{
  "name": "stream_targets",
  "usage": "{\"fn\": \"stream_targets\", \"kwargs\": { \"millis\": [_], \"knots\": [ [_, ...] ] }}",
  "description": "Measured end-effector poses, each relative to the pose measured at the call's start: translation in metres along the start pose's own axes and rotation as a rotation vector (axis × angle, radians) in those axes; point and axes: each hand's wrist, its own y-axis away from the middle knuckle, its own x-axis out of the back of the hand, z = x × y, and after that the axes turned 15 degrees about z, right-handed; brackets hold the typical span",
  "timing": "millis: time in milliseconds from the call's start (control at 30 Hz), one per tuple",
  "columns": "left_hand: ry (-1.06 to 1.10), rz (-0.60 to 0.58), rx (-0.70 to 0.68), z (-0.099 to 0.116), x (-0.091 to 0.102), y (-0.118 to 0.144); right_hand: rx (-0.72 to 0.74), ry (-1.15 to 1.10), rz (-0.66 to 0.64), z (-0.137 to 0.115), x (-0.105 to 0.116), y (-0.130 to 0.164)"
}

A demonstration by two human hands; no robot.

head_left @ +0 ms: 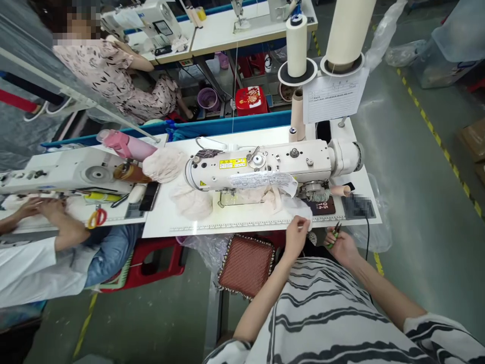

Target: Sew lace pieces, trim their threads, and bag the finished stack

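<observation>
My left hand [296, 237] is closed at the table's front edge, its fingertips pinching a corner of thin white fabric [299, 207]. That fabric runs back to a pale pink garment piece [261, 196] under the sewing machine [223, 167]. To the right, just off the table edge, my right hand [345, 248] is wrapped round green-handled thread snips [335, 234], blades pointing up. Behind the hands lies a phone [320, 206] with a lit screen showing the time. Pale fabric bundles [193, 202] sit left of the machine head.
Thread cones [296, 48] and a paper sheet [333, 96] stand behind the machine. A woven-seat stool [248, 265] is below the table. At left, a co-worker's hands [45, 208] are at another machine, near orange scissors [97, 218]. Another person [102, 71] sits across.
</observation>
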Motion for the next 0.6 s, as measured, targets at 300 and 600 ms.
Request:
{"fn": "stream_targets", "kwargs": {
  "millis": [300,600],
  "knots": [
    [-0.117,-0.164,-0.167,-0.005,-0.035,0.002,0.199,0.386,0.354,-0.026,0.005,-0.027],
    [-0.406,0.152,-0.191,-0.042,0.026,-0.036,0.428,0.675,0.558,-0.024,0.008,-0.069]
  ]
}}
